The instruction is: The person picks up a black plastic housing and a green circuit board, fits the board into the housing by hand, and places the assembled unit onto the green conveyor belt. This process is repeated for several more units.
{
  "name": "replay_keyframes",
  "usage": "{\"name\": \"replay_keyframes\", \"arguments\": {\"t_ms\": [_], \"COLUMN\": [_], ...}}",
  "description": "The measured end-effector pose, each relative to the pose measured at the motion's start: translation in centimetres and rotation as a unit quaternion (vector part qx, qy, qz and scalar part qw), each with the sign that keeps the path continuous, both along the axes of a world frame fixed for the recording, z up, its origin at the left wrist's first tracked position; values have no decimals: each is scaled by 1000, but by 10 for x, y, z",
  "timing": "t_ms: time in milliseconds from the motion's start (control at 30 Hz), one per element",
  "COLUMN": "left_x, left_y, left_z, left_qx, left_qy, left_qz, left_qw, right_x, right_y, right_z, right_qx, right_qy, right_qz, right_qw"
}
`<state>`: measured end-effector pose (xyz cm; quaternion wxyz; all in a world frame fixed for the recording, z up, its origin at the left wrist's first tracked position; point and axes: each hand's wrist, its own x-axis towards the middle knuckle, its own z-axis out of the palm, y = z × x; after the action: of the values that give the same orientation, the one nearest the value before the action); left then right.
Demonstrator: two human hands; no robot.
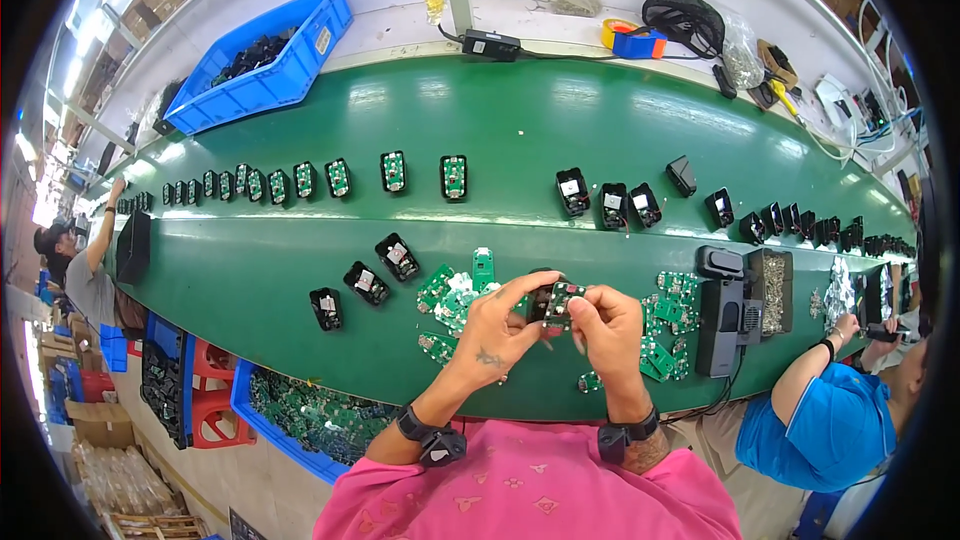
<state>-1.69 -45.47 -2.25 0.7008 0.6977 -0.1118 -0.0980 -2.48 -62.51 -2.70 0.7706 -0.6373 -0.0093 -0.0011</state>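
Note:
Near the table's front edge, my left hand point(490, 332) is closed around a small black plastic housing point(541, 282). My right hand point(612, 330) pinches a green circuit board point(563, 300) against that housing's open face; whether the board sits fully inside cannot be made out. Loose green and white circuit boards point(455, 300) lie heaped beside my left hand. More loose boards point(672, 305) are spread to the right of my right hand. Further left stand several black housings point(366, 283) with pale parts inside.
Housings with boards point(393, 171) form a row at far left; housings without boards point(613, 206) run right. A grey-black device point(718, 325) stands beside a bin of small metal parts point(772, 292). A blue crate point(265, 70) sits behind, and a blue-shirted co-worker point(825, 420) works at right.

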Motion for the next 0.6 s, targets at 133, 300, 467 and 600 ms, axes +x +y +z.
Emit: {"name": "replay_keyframes", "arguments": {"t_ms": [133,300,467,600], "left_x": [2,5,4,9], "left_y": [-3,-6,-4,-2], "left_z": [-3,-4,-1,14], "left_qx": [74,115,61,-91], "left_qy": [-81,-98,-39,36], "left_qz": [43,85,81,13], "left_qw": [993,985,994,995], "right_x": [3,-3,5,11], "right_y": [-7,0,0,-5], "right_z": [5,14,21,24], "right_qx": [-64,-262,-273,-267], "right_qy": [44,-70,-67,-59], "right_qz": [66,51,40,9], "right_qw": [995,961,959,962]}}
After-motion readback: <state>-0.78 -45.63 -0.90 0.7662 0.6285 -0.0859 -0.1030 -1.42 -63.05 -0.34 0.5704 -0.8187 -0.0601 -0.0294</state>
